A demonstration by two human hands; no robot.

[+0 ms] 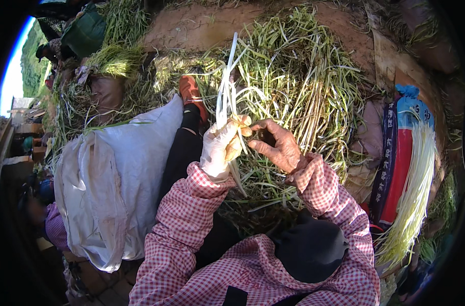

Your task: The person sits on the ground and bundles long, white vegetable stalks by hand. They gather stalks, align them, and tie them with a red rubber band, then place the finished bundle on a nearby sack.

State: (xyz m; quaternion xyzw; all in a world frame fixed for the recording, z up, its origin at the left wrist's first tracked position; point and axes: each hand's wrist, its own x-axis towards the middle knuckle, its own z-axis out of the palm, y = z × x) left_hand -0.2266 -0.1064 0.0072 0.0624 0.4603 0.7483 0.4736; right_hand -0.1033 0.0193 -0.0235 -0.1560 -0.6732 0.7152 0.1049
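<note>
My left hand (224, 143), in a thin pale glove, grips a few leek-like stalks (225, 91). Their white lengths point up and away from me, while limp ends hang below the fist. Close beside it on the right is my bare right hand (280, 145), thumb and forefinger curved with a gap between their tips. No stalk shows clearly in those fingers. Beneath both hands spreads a large heap of loose green leaves and stalks (293, 84), some of them brownish and dry.
A full white woven sack (121, 183) lies against my left leg, near my red shoe (190, 91). Rightward, a bundle of pale yellow stalks (416, 183) rests on a printed red and blue bag (402, 164). Another person (50, 53) is at the upper left, near more greens (115, 61).
</note>
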